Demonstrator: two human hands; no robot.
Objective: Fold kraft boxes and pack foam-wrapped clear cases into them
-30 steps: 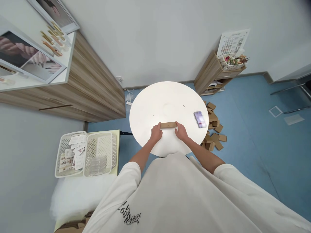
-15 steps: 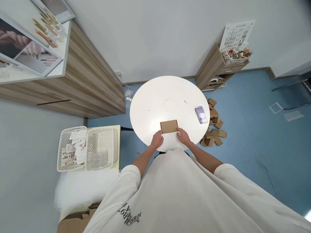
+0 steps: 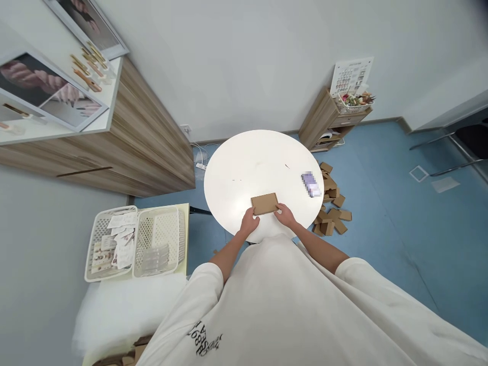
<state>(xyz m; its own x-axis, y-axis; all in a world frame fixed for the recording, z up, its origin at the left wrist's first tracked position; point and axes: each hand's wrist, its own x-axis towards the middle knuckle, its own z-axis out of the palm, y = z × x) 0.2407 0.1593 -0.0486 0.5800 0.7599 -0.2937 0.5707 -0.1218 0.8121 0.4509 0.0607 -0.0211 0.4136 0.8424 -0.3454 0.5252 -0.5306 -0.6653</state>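
A small flat brown cardboard box [image 3: 264, 204], closed, is at the near part of the round white table [image 3: 259, 157]. My left hand [image 3: 250, 222] grips its near left corner, fingers curled at the edge. At the near right corner, my right hand [image 3: 284, 215] holds the box between thumb and fingers. Whether the box rests fully on the tabletop or is slightly raised, I cannot tell. A blurred-out purple and white item [image 3: 311, 184] lies near the table's right edge.
Several brown boxes [image 3: 331, 218] are heaped on the floor right of the table. To the left, two white baskets [image 3: 137, 244] hold papers and clear plastic pieces, beside white sheeting [image 3: 125, 310]. A wooden cabinet [image 3: 152, 122] and a small shelf unit [image 3: 324, 117] stand behind.
My view has shifted slightly. The box has tilted a little, its right side turned away from me, and both hands remain at its near corners.
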